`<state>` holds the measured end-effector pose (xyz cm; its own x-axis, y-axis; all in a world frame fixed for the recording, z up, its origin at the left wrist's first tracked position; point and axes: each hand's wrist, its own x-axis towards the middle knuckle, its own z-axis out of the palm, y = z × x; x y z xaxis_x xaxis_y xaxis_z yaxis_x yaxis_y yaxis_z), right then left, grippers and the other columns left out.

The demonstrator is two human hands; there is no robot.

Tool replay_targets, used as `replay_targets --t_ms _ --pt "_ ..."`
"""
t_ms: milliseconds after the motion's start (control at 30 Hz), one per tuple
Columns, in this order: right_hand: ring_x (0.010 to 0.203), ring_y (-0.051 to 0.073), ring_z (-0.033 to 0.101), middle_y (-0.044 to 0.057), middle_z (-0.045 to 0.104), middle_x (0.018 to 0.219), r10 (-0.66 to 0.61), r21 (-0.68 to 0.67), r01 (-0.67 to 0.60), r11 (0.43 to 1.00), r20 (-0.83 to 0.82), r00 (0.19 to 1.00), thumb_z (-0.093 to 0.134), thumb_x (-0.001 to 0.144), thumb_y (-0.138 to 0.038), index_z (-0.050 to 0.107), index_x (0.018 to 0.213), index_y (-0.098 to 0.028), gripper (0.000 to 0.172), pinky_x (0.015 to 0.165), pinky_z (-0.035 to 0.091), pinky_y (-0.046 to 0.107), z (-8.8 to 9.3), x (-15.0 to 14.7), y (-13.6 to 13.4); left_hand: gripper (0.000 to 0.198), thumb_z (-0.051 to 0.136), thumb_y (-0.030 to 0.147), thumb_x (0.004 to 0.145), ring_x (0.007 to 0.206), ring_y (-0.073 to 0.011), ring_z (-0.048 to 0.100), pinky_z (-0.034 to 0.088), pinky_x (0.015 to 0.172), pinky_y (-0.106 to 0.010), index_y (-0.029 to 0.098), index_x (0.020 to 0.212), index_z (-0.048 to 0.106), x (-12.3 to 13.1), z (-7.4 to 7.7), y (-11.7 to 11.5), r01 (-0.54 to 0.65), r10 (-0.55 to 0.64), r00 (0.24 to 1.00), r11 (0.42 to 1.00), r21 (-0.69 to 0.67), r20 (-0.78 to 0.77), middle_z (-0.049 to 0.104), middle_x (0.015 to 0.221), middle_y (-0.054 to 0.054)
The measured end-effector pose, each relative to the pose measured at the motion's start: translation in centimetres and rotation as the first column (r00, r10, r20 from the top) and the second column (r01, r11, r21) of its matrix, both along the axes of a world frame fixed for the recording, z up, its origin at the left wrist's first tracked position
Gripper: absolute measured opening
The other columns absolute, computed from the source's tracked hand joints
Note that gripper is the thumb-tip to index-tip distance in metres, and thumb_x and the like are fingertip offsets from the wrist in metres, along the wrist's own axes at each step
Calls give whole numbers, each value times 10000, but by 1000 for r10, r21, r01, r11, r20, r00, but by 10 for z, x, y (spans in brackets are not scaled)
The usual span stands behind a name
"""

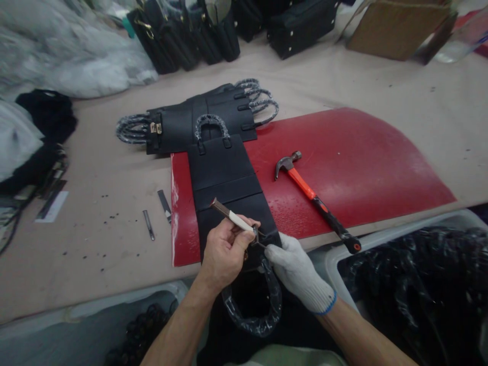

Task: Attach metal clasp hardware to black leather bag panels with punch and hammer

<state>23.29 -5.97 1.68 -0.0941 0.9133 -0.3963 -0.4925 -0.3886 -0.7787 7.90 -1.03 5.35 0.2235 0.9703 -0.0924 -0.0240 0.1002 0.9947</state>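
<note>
My bare left hand (pixel 224 249) is closed around a metal rod-like tool (pixel 238 219) wrapped partly in white. One end of the tool points up and left; the other is by small metal hardware at the near end of a black leather bag panel (pixel 224 165). My right hand (pixel 295 267), in a white knit glove, pinches the panel's near right edge close to that hardware. A plastic-wrapped handle (pixel 251 325) hangs toward me below both hands, and a second wrapped handle (pixel 211 119) arches at the panel's far end. My fingers partly hide the hardware.
A claw hammer (pixel 305 185) lies on the red mat (pixel 366 157). Stacked black panels (pixel 175 122) lie behind, and two small metal tools (pixel 148 225) (pixel 164 203) at left. Bins (pixel 335 254) (pixel 152 292) flank me. Black bags (pixel 301 28) and a cardboard box (pixel 398 30) stand at the back.
</note>
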Motion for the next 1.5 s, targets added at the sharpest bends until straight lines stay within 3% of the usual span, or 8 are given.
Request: replay_targets --t_ms 300,633,900,1067,1133,1233,1367,1500 --pt "800 206 598 38 678 857 173 82 -180 980 84 981 804 676 -376 705 917 -147 347 756 487 327 16 15 17 141 622 176 838 767 -148 708 556 720 -235 152 956 695 3 -2 23 36 -20 981 996 78 -194 770 894 -54" --pt "577 151 585 18 640 663 54 -154 -25 988 185 981 713 656 -428 573 750 -188 294 573 487 284 9 0 19 147 602 176 815 739 -147 686 542 715 -237 150 926 696 12 -16 39 26 4 967 993 114 -256 741 843 -44" --pt "382 131 542 13 601 493 387 -345 -267 900 348 854 675 756 -458 580 654 -189 303 359 392 206 20 27 3 179 600 155 852 794 -167 716 557 763 -263 184 1006 687 14 -29 25 65 58 914 957 284 -402 759 915 -39" --pt "545 147 619 43 693 703 204 -227 -88 970 564 801 585 825 -489 658 819 -178 319 498 494 247 29 58 -19 167 577 149 876 870 -186 738 574 807 -283 186 1015 662 12 -34 20 78 97 903 921 382 -419 771 997 -67" --pt "645 192 668 67 722 788 31 -105 68 992 734 679 568 863 -495 702 953 -178 356 597 542 303 34 74 -24 167 573 147 881 897 -192 741 576 835 -293 186 1021 656 12 -34 19 88 106 898 908 410 -426 772 1015 -74" --pt "855 268 708 103 744 945 -177 121 197 973 938 298 566 902 -449 708 1123 -183 375 826 561 402 40 100 -25 162 572 143 882 962 -207 741 569 901 -313 190 1014 654 13 -34 17 111 115 883 891 441 -454 771 1034 -81" --pt "1075 357 651 200 678 1176 -288 293 18 956 948 -137 544 930 -418 651 1251 -117 453 967 505 491 39 127 -15 142 572 152 888 986 -220 739 569 917 -326 195 993 657 15 -33 15 128 128 864 880 457 -488 770 1051 -87" --pt "1059 392 615 224 648 1175 -124 68 -171 983 931 -343 528 933 -412 594 1306 -85 500 903 499 504 29 137 2 151 565 156 899 1002 -223 740 568 931 -331 190 1012 659 17 -35 13 137 143 854 865 482 -500 770 1052 -92"
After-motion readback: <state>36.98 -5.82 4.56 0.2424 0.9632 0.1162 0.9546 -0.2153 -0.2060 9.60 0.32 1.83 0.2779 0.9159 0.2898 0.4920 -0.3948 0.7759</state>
